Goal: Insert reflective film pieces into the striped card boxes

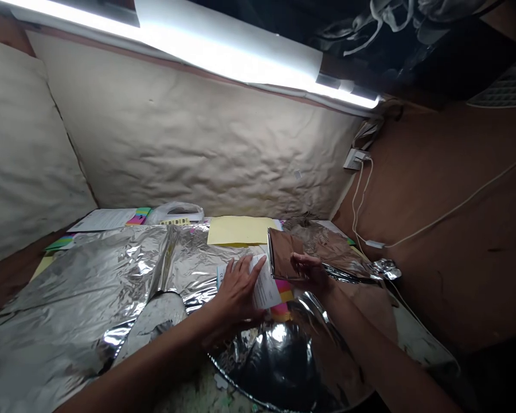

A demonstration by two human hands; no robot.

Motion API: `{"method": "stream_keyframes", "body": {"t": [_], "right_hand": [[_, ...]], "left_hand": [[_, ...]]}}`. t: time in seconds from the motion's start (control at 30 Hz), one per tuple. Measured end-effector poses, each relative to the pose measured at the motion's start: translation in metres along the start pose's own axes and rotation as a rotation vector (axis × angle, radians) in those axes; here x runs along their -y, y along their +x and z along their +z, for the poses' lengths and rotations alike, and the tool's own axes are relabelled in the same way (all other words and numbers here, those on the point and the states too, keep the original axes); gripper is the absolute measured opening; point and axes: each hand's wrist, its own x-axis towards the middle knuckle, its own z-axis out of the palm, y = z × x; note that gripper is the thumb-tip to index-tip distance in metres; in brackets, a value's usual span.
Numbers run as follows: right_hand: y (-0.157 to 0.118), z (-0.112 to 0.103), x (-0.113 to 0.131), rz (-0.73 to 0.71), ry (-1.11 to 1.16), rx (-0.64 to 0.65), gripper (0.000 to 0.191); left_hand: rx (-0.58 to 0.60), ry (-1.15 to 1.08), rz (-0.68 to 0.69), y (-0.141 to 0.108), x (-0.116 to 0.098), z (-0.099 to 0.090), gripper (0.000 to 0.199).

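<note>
Left hand (236, 289) is open and flat on a printed leaflet (265, 284), fingers spread, with no grip observed. Right hand (310, 271) is narrowed, pinching a folded foil packet (284, 255) by its near edge, with the packet tilted up just beside the leaflet.

The leaflet lies across crinkled foil sheeting (90, 275) and partly over a stack of coloured sticky notes (281, 304). This base is slick and uneven, so even, flat pressure is the sound way to keep the leaflet from sliding. A light pinch suits the packet, as its thin foil may crease easily.

Working room is limited. A round foil-covered disc (275, 367) sits directly below the hands, and a raised ridge runs through the foil sheeting. A crumpled foil end (384, 268) lies to the right. Beyond the hands are a yellow sheet of paper (241, 229), a white sheet of paper (103, 219) and a plastic bag (176, 213). A white cable (361, 201) runs down from a wall socket (355, 159) at the right.
</note>
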Motion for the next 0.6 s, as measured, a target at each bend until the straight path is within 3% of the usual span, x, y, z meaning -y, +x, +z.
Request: {"method": "stream_keyframes", "body": {"t": [0.1,0.23,0.27,0.33,0.47,0.6], "right_hand": [[-0.008,0.0,0.01,-0.098,-0.003,-0.036,0.01],[-0.019,-0.009,0.02,-0.475,-0.076,-0.124,0.026],[-0.021,-0.013,0.02,-0.514,-0.118,-0.146,0.029],[-0.025,-0.02,0.017,-0.425,-0.211,-0.124,0.033],[-0.029,-0.026,0.015,-0.166,-0.321,0.121,0.044],[-0.023,-0.014,0.015,-0.158,-0.406,0.22,0.034]], "left_hand": [[-0.063,0.02,-0.031,0.004,0.004,-0.008,0.124],[-0.151,0.061,-0.06,0.009,0.009,-0.019,0.125],[-0.175,0.081,-0.06,0.01,0.01,-0.02,0.125],[-0.22,0.125,-0.058,0.011,0.011,-0.023,0.123],[-0.24,0.186,-0.006,0.01,0.009,-0.029,0.114],[-0.205,0.21,0.063,0.009,0.003,-0.031,0.113]]}}
